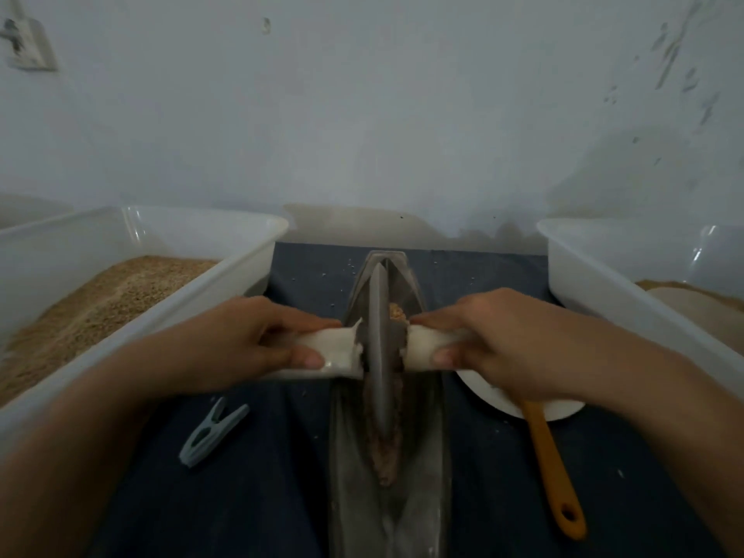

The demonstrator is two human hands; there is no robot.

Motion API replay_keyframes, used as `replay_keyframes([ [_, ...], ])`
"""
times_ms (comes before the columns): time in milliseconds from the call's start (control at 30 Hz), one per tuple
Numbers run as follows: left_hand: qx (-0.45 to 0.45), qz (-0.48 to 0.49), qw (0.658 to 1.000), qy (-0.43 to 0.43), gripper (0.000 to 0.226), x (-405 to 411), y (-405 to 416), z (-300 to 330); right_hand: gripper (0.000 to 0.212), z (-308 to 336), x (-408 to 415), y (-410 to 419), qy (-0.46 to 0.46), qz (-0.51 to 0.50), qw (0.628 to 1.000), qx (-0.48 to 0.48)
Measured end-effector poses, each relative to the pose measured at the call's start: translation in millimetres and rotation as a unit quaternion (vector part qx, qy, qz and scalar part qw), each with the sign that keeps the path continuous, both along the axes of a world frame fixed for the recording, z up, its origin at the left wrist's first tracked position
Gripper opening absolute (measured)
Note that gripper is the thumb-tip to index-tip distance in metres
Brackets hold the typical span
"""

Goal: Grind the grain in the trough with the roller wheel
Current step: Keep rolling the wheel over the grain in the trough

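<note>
Currently gripping cloth-wrapped axle ends either side of roller wheel: left hand, right hand. Standing in trough on grain. Probably heavy, rigid; hold wrapped ends only.

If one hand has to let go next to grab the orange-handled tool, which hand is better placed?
Probably the right hand: the orange-handled tool lies just under it, right of the trough. The left hand grips the roller wheel's other handle, across the trough.
</note>
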State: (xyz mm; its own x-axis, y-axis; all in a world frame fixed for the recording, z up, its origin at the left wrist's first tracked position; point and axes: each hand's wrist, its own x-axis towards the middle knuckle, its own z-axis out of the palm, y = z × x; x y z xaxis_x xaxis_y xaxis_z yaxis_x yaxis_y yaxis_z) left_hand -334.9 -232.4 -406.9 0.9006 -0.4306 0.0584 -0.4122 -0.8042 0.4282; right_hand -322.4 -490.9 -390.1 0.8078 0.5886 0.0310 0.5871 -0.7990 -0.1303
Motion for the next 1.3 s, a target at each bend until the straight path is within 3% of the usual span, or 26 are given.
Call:
replay_keyframes([
  [167, -0.005, 0.092, 0.973, -0.212, 0.05, 17.5, -19.2, -25.3, 0.049, -27.5, 36.0, 0.7, -0.11, -0.058, 0.991, 0.047],
  [267, -0.011, 0.089, 0.964, -0.25, 0.051, 21.0, -20.8, -28.8, 0.051, -34.0, 36.5, -1.0, -0.168, -0.047, 0.984, 0.031],
  [367, -0.018, 0.061, 0.985, -0.162, 0.053, 14.5, -11.4, -19.1, 0.053, -23.5, 23.4, -1.0, -0.127, -0.026, 0.991, -0.016],
  [533, -0.076, -0.062, 0.991, 0.086, 0.048, -1.7, 7.8, 2.8, 0.049, 6.5, -10.9, -2.6, -0.011, 0.025, 0.999, -0.036],
  [633, -0.095, -0.094, 0.983, 0.126, 0.044, -5.3, 10.2, 6.8, 0.046, 12.6, -18.4, -3.9, 0.034, 0.039, 0.998, -0.024],
  [767, -0.021, 0.008, 0.999, -0.03, 0.048, 3.7, -1.8, -5.2, 0.048, -3.3, 5.8, -1.0, -0.007, -0.014, 1.0, -0.011],
  [900, -0.016, 0.07, 0.97, -0.231, 0.05, 19.3, -17.1, -26.8, 0.052, -23.7, 34.6, 1.3, -0.116, -0.057, 0.991, 0.023],
  [967, -0.026, 0.076, 0.962, -0.261, 0.051, 23.8, -20.4, -30.1, 0.053, -29.2, 39.4, 0.0, -0.17, -0.058, 0.983, 0.022],
  [1100, -0.034, 0.052, 0.981, -0.181, 0.05, 18.7, -12.4, -21.6, 0.053, -21.0, 24.4, 0.5, -0.123, -0.034, 0.992, -0.019],
  [1200, -0.038, -0.016, 0.998, -0.043, 0.047, 6.1, 3.5, -6.5, 0.045, -2.8, -0.6, 0.6, -0.061, 0.002, 0.997, -0.046],
  [1300, -0.074, -0.1, 0.987, 0.1, 0.042, -2.1, 14.6, 4.4, 0.043, 13.3, -23.9, -0.5, -0.02, 0.039, 0.998, -0.045],
])
